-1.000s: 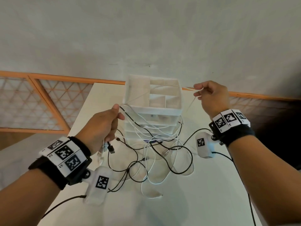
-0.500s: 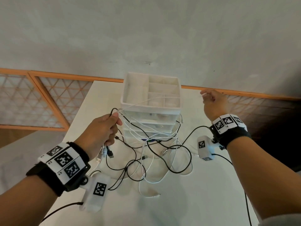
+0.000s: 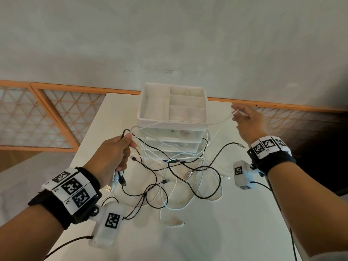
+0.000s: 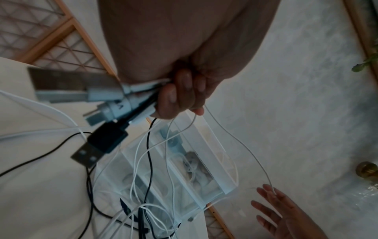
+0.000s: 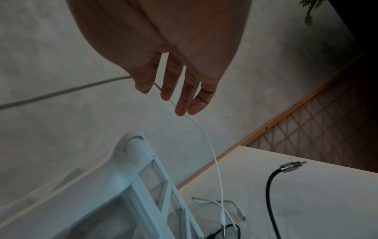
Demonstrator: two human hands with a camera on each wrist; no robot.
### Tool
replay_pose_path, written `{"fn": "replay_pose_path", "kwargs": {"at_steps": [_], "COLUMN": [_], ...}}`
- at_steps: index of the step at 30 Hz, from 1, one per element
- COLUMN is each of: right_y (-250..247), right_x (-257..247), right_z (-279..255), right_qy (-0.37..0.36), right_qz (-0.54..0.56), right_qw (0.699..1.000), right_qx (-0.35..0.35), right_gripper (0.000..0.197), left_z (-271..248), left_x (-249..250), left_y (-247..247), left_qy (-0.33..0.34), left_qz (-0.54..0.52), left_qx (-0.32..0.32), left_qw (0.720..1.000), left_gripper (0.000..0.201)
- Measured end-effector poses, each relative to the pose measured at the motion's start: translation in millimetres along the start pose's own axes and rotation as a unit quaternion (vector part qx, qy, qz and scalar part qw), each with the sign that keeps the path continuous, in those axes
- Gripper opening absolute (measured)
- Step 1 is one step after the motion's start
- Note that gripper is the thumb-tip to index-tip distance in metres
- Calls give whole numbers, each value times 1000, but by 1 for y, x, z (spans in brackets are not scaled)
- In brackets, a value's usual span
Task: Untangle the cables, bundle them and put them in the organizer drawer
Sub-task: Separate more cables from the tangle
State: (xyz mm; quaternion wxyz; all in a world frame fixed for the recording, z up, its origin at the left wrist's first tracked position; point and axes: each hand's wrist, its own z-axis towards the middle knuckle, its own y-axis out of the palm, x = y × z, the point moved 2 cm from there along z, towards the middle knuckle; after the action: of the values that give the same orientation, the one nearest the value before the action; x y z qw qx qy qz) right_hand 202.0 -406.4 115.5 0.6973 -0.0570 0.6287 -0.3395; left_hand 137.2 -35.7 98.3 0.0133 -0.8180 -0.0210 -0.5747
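Cables (image 3: 177, 172) hang tangled below your left hand (image 3: 111, 157), which squeezes their plug ends, while one white cable (image 3: 188, 122) stretches sideways across your spread right hand (image 3: 246, 122).

Indoor room, looks like a home or small office corner, can't tell which. White counter (image 3: 188, 242) pushed against a plain pale plastered wall (image 3: 169, 44). Low along the wall runs an orange wood-framed lattice screen (image 3: 37, 117) with diamond mesh, seen on both sides of the counter. White plastic desktop organizer (image 3: 172, 121) with divided top tray and clear drawers stands at the counter's back edge. Loose charging cables (image 3: 188, 178), black and white, with USB plugs, spread in front of it. Green plant leaves (image 5: 309, 14) show at frame edge in the right wrist view. A brass-coloured round knob (image 4: 367, 171) sits near the wall in the left wrist view.
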Motion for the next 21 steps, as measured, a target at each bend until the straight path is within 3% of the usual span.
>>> {"fn": "replay_pose_path", "kwargs": {"at_steps": [3, 6, 10, 13, 15, 18, 21], "right_y": [-1, -5, -9, 9, 22, 42, 70], "right_x": [-7, -9, -13, -28, -38, -60, -92], "right_z": [-2, 2, 4, -19, -37, -63, -96], "right_qy": [-6, 45, 47, 46, -5, -74, -183], "right_qz": [22, 68, 80, -23, -85, -118, -124], "right_qw": [1000, 997, 994, 999, 994, 975, 930], "right_qx": [-6, 10, 55, -16, -63, -175, -294], "right_gripper": [27, 28, 11, 10, 23, 36, 25], "left_z": [-4, -2, 5, 11, 15, 18, 9], "left_x": [0, -5, -26, -32, -29, -14, 10], "left_y": [1, -5, -20, -30, -34, -24, 10], "left_qy": [-8, -46, -127, -148, -127, -91, -23], "left_qz": [-4, -27, -49, -60, -49, -78, -115], "left_qx": [-9, -6, 63, 134, 158, 98, -35], "left_qw": [1000, 999, 989, 978, 978, 988, 993], "left_gripper": [36, 38, 30, 32, 33, 27, 16]}}
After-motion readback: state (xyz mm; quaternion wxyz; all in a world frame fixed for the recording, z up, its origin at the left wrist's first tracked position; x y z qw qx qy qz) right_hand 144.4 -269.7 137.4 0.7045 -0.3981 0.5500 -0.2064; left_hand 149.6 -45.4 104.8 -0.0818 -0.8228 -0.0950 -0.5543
